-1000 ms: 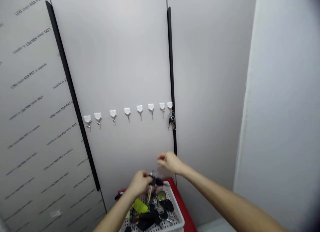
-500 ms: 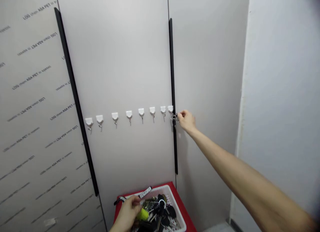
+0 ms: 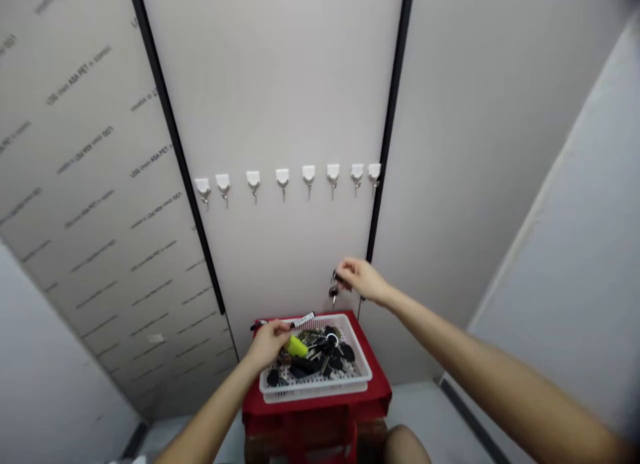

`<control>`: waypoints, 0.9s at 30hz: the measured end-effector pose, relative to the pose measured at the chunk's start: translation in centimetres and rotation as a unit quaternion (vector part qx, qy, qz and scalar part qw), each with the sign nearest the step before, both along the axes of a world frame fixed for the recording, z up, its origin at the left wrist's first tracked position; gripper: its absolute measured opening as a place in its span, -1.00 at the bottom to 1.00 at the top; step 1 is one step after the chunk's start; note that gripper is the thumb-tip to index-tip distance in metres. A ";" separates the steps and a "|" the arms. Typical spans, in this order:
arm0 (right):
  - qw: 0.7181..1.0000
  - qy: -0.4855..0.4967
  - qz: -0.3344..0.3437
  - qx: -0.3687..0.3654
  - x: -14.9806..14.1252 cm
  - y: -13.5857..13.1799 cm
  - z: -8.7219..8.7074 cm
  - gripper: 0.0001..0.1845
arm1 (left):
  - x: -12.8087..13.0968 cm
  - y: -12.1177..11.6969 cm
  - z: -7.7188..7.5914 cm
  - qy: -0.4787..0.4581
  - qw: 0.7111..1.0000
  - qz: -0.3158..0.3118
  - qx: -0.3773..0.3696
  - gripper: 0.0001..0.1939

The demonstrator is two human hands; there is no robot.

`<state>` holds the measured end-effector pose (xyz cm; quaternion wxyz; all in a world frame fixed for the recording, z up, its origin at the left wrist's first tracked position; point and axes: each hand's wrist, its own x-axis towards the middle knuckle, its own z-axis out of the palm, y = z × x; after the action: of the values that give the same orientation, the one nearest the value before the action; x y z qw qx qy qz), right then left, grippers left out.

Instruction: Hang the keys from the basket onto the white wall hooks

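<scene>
Closest to me is my knee, lower than both hands; I suppose that I sit low, so that my arms can reach forward. Beyond it, below my hands, the tabletop wears a red cover. On it rests the white basket, just right of my left hand and lower than my right one, a convenient place for both, I think.

My left hand is at the basket's left side, fingers bent beside a yellow-green piece and a pen-like stick; whether it grips either one, I cannot tell. To the right of these fingers, a heap of keys lies mixed in the basket, whose walls probably prevent it from spreading.

My right hand is raised above the far right part of the basket. It pinches a small bunch of keys by the upper end, therefore the lower part hangs freely, apart from the heap.

Farther, above both hands, a row of white hooks is fixed on the pale panel, between two black strips, with their metal ends downward, as suits hanging things.
</scene>
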<state>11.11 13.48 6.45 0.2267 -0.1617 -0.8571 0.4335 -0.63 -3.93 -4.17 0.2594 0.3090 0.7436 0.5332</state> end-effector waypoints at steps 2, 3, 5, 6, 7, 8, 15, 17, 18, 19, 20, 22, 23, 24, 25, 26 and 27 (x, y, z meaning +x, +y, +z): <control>0.997 -0.074 0.022 0.006 -0.2 -1.0 -4.3 -0.84 | -0.2 -0.3 -0.1 -0.043 0.999 0.012 0.009 -0.86; 0.995 -0.095 0.026 0.018 -0.4 -1.5 -5.7 -0.81 | -0.3 -0.3 0.2 -0.067 0.998 0.014 0.015 -0.82; 0.995 -0.097 0.031 0.015 -1.1 -2.3 -6.5 -0.72 | -0.3 -0.2 1.7 -0.114 0.993 0.011 0.034 -0.72; 0.996 -0.079 0.037 -0.016 -1.5 -2.7 -6.0 -0.67 | -0.2 -0.1 2.9 -0.135 0.990 0.007 0.048 -0.65; 0.995 -0.054 0.047 -0.068 -2.0 -3.2 -5.1 -0.61 | -0.1 0.2 4.3 -0.153 0.986 0.000 0.066 -0.59; 0.989 -0.026 0.065 -0.133 -2.5 -3.7 -3.9 -0.56 | 0.0 0.6 5.8 -0.166 0.982 -0.010 0.086 -0.53; 0.899 0.062 0.229 -0.369 -4.1 -5.9 2.5 -0.42 | 1.1 2.6 13.1 -0.140 0.967 -0.119 0.174 -0.42; 0.892 0.064 0.239 -0.378 -4.0 -5.9 2.6 -0.42 | 1.3 2.5 13.3 -0.140 0.965 -0.131 0.178 -0.41; 0.891 0.062 0.240 -0.380 -3.9 -5.9 2.5 -0.41 | 1.3 2.4 13.3 -0.141 0.964 -0.137 0.177 -0.41; 0.891 0.057 0.240 -0.381 -3.8 -5.9 2.4 -0.41 | 1.4 2.3 13.2 -0.141 0.964 -0.143 0.173 -0.41; 0.892 0.052 0.238 -0.380 -3.7 -5.9 2.3 -0.42 | 1.4 2.1 13.2 -0.139 0.965 -0.146 0.168 -0.42; 0.895 0.044 0.234 -0.377 -3.6 -6.1 2.3 -0.42 | 1.4 1.9 13.2 -0.136 0.967 -0.149 0.157 -0.41; 0.897 0.041 0.232 -0.375 -3.6 -6.2 2.4 -0.43 | 1.4 1.8 13.2 -0.134 0.968 -0.149 0.153 -0.41; 0.899 0.039 0.230 -0.371 -3.6 -6.3 2.3 -0.43 | 1.3 1.8 13.0 -0.132 0.969 -0.146 0.150 -0.41; 0.902 0.034 0.227 -0.367 -3.7 -6.4 2.2 -0.44 | 1.2 1.7 12.8 -0.129 0.971 -0.140 0.145 -0.41; 0.906 0.027 0.222 -0.360 -3.8 -6.5 1.9 -0.44 | 1.0 1.7 12.3 -0.122 0.974 -0.130 0.137 -0.41; 0.912 0.017 0.212 -0.351 -3.9 -6.5 1.3 -0.44 | 0.7 1.6 11.6 -0.110 0.979 -0.116 0.123 -0.42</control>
<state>7.21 6.95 7.78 0.0728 -0.0379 -0.6599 0.7468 0.12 -2.31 7.42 0.3598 0.3621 0.5984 0.6176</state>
